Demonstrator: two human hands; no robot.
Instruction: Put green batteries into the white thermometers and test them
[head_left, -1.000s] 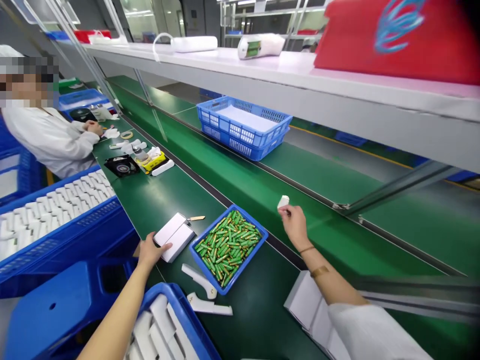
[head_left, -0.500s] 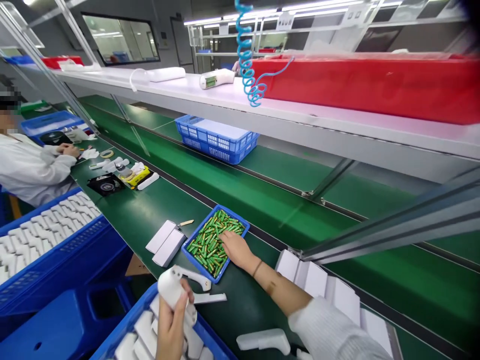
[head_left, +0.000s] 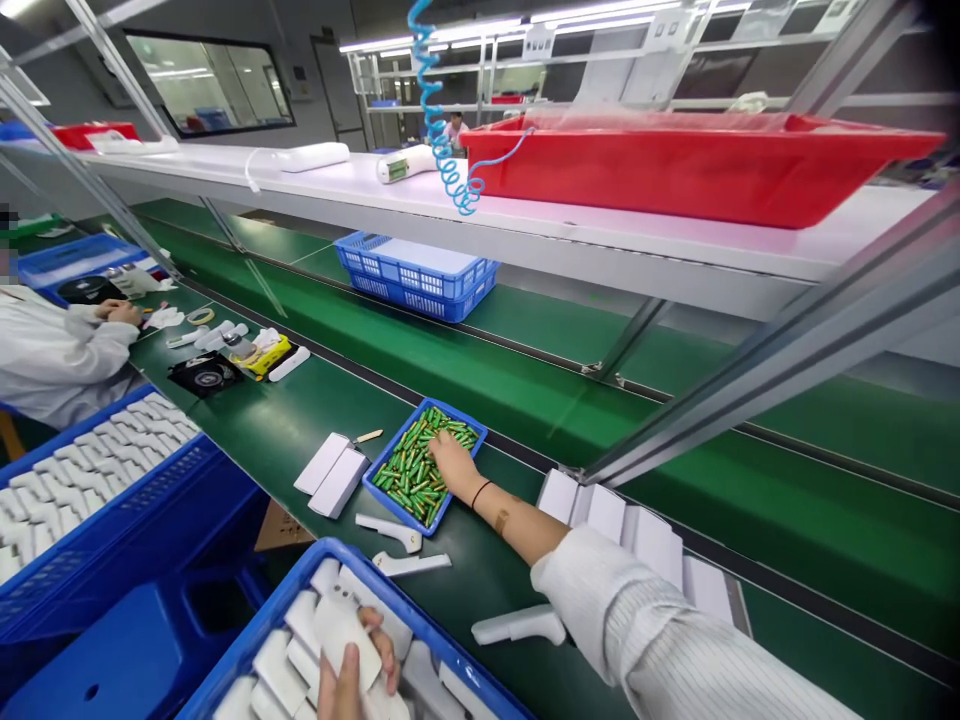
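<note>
White housing [head_left: 341, 632] is gripped in my left hand [head_left: 348, 688], over the crate [head_left: 469, 665] at the desk's [head_left: 262, 430] near edge; a slip drops it among lookalikes. Right hand [head_left: 456, 468] is in the green batteries [head_left: 409, 480], can't tell if pinching any. Tray [head_left: 394, 512] sits near the desk's far edge; a wrist snag could spill cells.
</note>
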